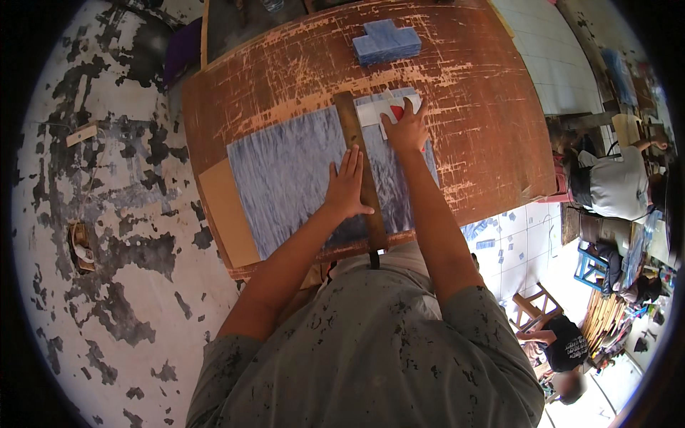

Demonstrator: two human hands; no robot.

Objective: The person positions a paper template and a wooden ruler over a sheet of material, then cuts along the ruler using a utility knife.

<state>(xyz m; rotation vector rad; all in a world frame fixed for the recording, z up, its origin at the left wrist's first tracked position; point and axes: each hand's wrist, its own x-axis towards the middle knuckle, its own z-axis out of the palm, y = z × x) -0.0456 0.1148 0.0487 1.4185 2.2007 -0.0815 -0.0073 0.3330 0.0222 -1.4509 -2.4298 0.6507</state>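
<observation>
A blue-grey streaked sheet lies on the worn brown table. Across it runs a long brown straightedge, reaching to the table's near edge. My left hand lies flat with fingers stretched, over the straightedge and the sheet beside it. On the sheet's far right part, my right hand rests with thumb and fingers spread over a white card. A small red thing shows between its thumb and fingers; its kind is too small to make out.
Toward the far side stands a stack of blue-grey pieces. A tan board shows along the sheet's left edge. The table has scratched, peeling paint. At right, two other people sit near a wooden stool; blue scraps litter the tiled floor.
</observation>
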